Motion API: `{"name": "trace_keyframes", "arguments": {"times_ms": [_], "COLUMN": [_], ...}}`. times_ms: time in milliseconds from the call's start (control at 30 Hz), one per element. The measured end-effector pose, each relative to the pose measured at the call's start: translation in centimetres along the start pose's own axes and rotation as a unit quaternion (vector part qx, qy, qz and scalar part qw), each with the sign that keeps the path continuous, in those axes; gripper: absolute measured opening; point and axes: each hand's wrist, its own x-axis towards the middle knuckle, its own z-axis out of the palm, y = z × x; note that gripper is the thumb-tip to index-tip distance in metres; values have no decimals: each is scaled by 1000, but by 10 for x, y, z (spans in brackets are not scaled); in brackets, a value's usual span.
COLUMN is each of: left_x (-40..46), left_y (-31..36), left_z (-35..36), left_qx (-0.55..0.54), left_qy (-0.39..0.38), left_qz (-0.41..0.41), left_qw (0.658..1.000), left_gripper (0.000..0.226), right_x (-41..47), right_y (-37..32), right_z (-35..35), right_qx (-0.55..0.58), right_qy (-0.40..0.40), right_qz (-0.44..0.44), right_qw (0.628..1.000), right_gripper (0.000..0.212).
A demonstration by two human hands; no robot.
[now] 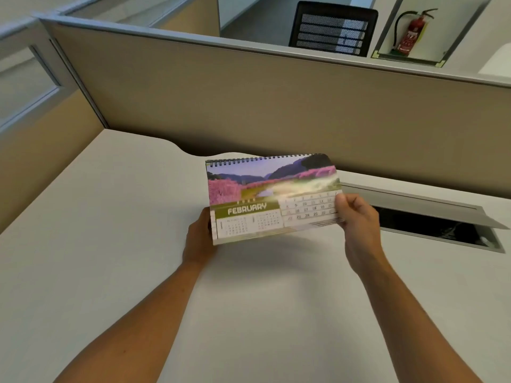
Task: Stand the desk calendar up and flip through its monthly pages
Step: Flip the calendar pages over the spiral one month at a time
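Beige partition panels (pixel 276 106) backed a pale tabletop (pixel 110 272). Above it the desk calendar (pixel 265 200) ran left to right, spiral binding on top, its February page facing the person. Left hand (pixel 197 240) gripped the lower-left corner; right hand (pixel 356 217) fingers pinched the blurred right edge. Bare tabletop lay all around.

Glossy paper calendar (pixel 257 194), wire-bound

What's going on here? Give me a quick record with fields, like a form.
Setting: office cubicle, white desk
Object: desk calendar, spiral-bound on top
Page showing: February, pink blossom landscape
Left hand: grips the calendar's lower left edge
Right hand: pinches the right edge of a page, which is blurred
Nearby: open cable hatch, fire extinguisher, black chair
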Motion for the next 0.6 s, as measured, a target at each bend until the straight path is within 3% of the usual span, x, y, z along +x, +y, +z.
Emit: {"name": "trace_keyframes", "arguments": {"times_ms": [100, 167, 300, 467, 600], "left_x": [0, 4, 6, 6, 5], "left_y": [1, 0, -3, -2, -4], "left_z": [1, 2, 4, 6, 6], "left_qx": [-7, 27, 40, 23, 18], "left_qy": [6, -1, -14, -7, -8], "left_qz": [-17, 3, -1, 1, 5], "left_qw": [1000, 1000, 999, 1000, 1000], "left_gripper": [40, 35, 31, 30, 31], "right_x": [5, 10, 23, 37, 43], "right_y": [-31, -53, -81, -80, -43], "right_z": [3, 13, 36, 48, 42], "right_qx": [157, 191, 19, -36, -37], "right_qy": [-53, -88, -100, -145, -22], "right_qz": [15, -9, -92, -72, -60], "right_qw": [986, 978, 990, 986, 997], "right_gripper": [23, 36, 58, 39, 35]}}
